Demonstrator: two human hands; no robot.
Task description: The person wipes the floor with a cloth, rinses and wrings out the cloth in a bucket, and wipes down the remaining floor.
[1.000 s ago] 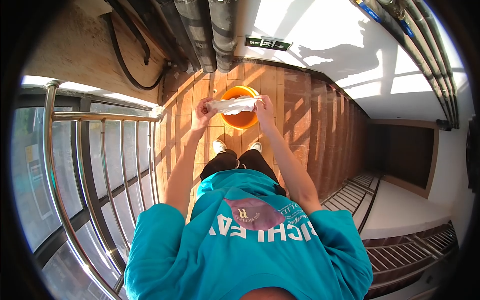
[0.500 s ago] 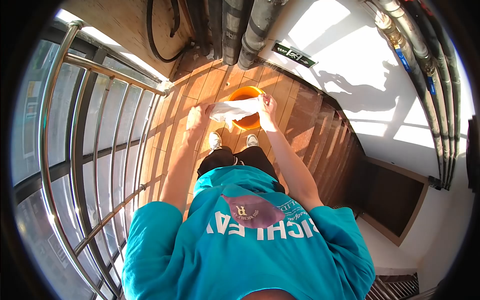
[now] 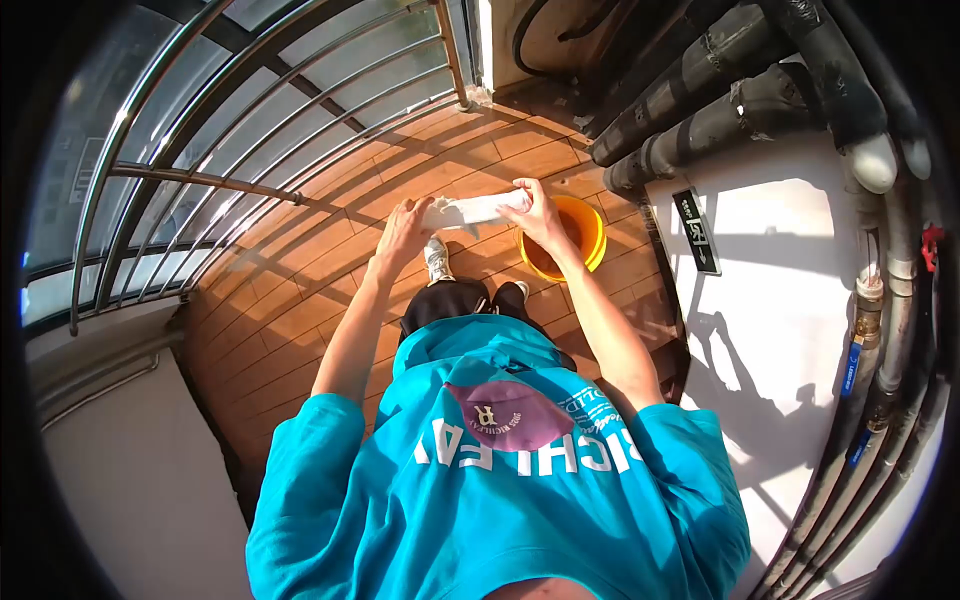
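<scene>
A white cloth [image 3: 472, 210] is stretched between my two hands, folded into a narrow strip. My left hand [image 3: 406, 226] is closed on its left end, my right hand [image 3: 536, 214] on its right end. The cloth hangs in the air in front of my body, above the floor and my shoes. Just right of the cloth, below my right hand, a yellow bucket [image 3: 597, 240] stands on the floor; my right hand and forearm hide part of its rim. What is inside the bucket cannot be made out well.
Metal railing [image 3: 240, 185] runs along windows at the left. Thick black pipes [image 3: 690, 130] cross the upper right, and thinner pipes [image 3: 870, 370] line the white wall [image 3: 770, 300]. An exit sign [image 3: 697, 232] is fixed low on that wall. Brown tiled floor [image 3: 330, 250] carries striped shadows.
My body and view have turned left, so the bucket now lies to the right of the cloth instead of beneath it. The cloth is gathered into a narrower strip. Both hands still hold it.
</scene>
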